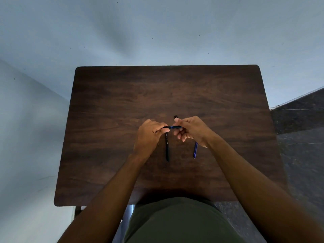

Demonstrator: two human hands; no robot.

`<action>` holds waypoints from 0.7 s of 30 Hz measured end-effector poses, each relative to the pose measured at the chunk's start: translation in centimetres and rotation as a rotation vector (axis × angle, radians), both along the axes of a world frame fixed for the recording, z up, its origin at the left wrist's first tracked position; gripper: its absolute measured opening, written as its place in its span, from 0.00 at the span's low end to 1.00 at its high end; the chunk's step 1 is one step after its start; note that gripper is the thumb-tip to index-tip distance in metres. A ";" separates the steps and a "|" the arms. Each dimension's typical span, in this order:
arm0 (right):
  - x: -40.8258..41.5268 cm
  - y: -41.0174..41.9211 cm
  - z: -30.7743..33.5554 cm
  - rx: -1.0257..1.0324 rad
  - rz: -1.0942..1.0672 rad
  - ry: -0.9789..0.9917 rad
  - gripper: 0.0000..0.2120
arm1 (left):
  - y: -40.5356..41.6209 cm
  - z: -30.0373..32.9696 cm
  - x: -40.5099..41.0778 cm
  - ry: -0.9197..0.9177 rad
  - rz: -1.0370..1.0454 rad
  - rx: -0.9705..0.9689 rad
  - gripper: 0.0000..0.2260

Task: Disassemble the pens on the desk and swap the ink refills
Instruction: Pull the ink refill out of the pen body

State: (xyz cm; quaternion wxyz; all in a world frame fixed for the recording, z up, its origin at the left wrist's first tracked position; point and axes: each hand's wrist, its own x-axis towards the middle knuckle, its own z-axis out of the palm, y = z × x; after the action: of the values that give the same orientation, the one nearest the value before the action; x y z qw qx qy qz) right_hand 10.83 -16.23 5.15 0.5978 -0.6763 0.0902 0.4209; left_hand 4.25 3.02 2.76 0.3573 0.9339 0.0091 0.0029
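From up here I see my left hand (149, 135) with its grip curled round one end of a dark pen (172, 127), which is held level above the middle of the counter (108, 155). Just right of that hand, a black barrel (167, 148) lies on the counter, pointing near to far. Further right, my right hand (191, 130) pinches the pen's other end between thumb and fingertips. A small dark piece (175, 116) sits just beyond that hand; it may be a cap or tip, but the view is too dim to say. Under the right wrist lies a blue piece (195, 150), refill or barrel.

I judge the job partway: parts already lie loose, so one pen looks opened. The held pen seems to be mid-twist or mid-pull. The swap and reassembly look still ahead.
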 end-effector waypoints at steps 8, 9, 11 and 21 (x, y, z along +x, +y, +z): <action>-0.1 0.1 0.2 0.026 0.000 -0.099 0.10 | 0.0 -0.3 -0.1 -0.010 0.008 0.012 0.09; 0.0 0.1 0.2 0.036 -0.001 -0.098 0.11 | 0.1 -0.4 -0.1 -0.008 0.013 0.017 0.09; 0.1 0.2 0.2 0.059 -0.020 -0.077 0.12 | 0.1 -0.3 -0.1 -0.013 0.019 0.023 0.09; 0.0 0.0 0.5 -0.058 0.037 -0.128 0.08 | 0.2 -0.4 -0.4 0.005 0.029 0.022 0.10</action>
State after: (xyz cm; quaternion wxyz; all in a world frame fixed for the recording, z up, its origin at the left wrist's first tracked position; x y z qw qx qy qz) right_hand 10.85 -16.24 5.65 0.5744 -0.7205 0.0515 0.3851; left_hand 3.80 3.21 2.40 0.3468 0.9376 0.0235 0.0057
